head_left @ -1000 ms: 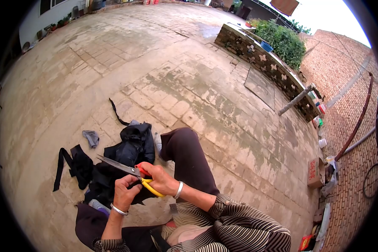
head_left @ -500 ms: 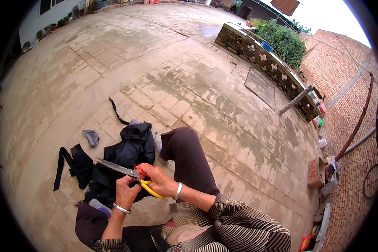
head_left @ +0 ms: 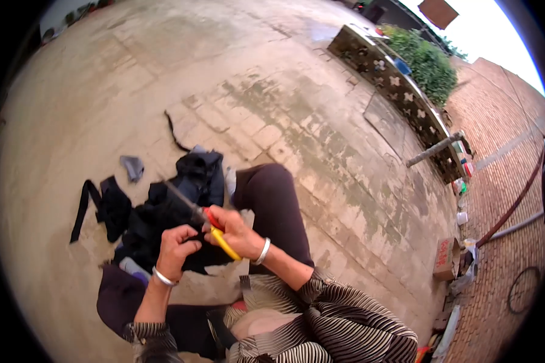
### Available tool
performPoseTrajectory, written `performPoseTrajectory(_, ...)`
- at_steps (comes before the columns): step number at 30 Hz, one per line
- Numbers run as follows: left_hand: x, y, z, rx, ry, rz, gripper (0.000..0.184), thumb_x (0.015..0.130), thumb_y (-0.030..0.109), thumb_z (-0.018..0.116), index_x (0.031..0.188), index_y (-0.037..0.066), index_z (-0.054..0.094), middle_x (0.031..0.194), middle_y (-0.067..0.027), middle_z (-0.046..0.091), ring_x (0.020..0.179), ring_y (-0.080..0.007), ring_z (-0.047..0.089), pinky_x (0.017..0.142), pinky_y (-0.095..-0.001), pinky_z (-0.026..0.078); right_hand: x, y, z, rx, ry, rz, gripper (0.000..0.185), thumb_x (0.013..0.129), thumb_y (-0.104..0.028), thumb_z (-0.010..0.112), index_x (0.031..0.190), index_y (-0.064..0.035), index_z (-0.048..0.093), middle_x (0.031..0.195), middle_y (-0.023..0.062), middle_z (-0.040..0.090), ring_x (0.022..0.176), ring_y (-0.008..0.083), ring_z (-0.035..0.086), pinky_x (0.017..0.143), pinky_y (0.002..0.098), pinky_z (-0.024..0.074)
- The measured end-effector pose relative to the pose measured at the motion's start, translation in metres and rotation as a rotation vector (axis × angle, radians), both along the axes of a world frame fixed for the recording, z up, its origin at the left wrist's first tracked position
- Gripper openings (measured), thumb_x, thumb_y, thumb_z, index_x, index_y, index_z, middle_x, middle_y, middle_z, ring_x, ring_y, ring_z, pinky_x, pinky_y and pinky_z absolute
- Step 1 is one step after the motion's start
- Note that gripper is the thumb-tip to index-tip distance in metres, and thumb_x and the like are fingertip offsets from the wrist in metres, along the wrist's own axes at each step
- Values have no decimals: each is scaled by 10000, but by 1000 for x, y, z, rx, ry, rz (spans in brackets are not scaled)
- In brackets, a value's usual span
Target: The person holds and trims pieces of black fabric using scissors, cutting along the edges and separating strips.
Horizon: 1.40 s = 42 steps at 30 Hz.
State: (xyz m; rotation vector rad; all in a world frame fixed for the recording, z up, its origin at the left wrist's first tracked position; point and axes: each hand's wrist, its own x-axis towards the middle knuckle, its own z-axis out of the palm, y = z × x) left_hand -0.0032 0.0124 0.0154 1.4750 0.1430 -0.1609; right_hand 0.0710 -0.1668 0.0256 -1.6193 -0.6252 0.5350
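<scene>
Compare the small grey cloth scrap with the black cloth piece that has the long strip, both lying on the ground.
The grey scrap is lighter in colour and clearly smaller than the black piece. The scrap is compact, while the black piece trails a long, narrow strip to its left. The scrap also lies farther from the person than the black piece. Both lie left of the dark cloth heap.

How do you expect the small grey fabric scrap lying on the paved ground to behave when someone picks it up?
The small grey fabric scrap would probably droop, since it lies crumpled like soft cloth. It is likely light, being far smaller than the heaped black cloth nearby. Rolling seems unlikely, as its shape is irregular rather than round.
</scene>
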Motion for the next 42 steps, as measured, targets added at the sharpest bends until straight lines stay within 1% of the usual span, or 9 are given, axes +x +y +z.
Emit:
performPoseTrajectory(4,-4,8,-6,-169,60,-73,74,772,60,593,821,6,599,725,28,590,651,-38,527,597,-204,412,4,-4,8,14,200,-22,144,789,44,669,869,-27,572,868,6,576,815,68,519,727,231,439)
performPoseTrajectory(5,-4,8,-6,-347,158,-31,83,783,53,581,834,-6,610,734,6,617,637,-55,560,592,-202,434,6,-3,-2,113,196,-21,147,787,63,656,864,-26,568,866,12,579,802,77,523,732,236,436)
performPoseTrajectory(7,-4,11,-5,-406,197,-15,102,785,57,575,838,-20,615,738,-13,636,616,-56,575,579,-188,451,4,-1,6,175,339,-55,167,779,61,670,896,-15,578,879,28,602,826,83,547,779,223,440)
performPoseTrajectory(18,3,17,-15,-424,202,26,116,804,75,571,828,-26,622,741,-19,644,620,-45,567,600,-178,456,16,-3,-5,199,430,-20,189,767,86,659,906,-16,582,871,4,566,917,122,579,864,246,448)
performPoseTrajectory(24,1,14,-13,-334,177,44,102,849,81,612,841,-19,632,748,-1,641,635,-27,556,593,-179,444,13,2,-13,158,306,-67,212,767,83,670,938,-3,579,852,32,623,855,120,612,781,255,491)
performPoseTrajectory(26,1,13,-13,-307,160,62,98,858,81,620,850,-16,637,751,7,640,637,-23,553,590,-177,442,12,4,-9,-90,-99,-257,255,767,83,678,980,-6,573,839,51,653,803,117,626,732,268,510)
performPoseTrajectory(27,1,13,-11,-289,149,73,93,859,73,618,866,-16,643,754,13,638,641,-20,553,592,-173,443,11,3,-4,-177,-178,-242,287,772,86,679,1016,-16,567,836,47,660,771,106,626,712,267,516)
performPoseTrajectory(31,1,10,-12,-270,126,128,127,872,96,627,871,-22,672,748,17,644,633,-14,529,564,-174,416,3,7,-8,33,-108,-144,311,776,72,696,1039,-27,563,818,31,668,736,86,618,673,248,507)
performPoseTrajectory(42,-3,12,-9,-191,84,101,104,874,48,607,921,-28,660,780,30,638,660,11,529,587,-154,419,-8,14,-9,-31,-80,-149,355,761,40,723,1072,-23,562,818,75,677,722,150,651,661,281,514)
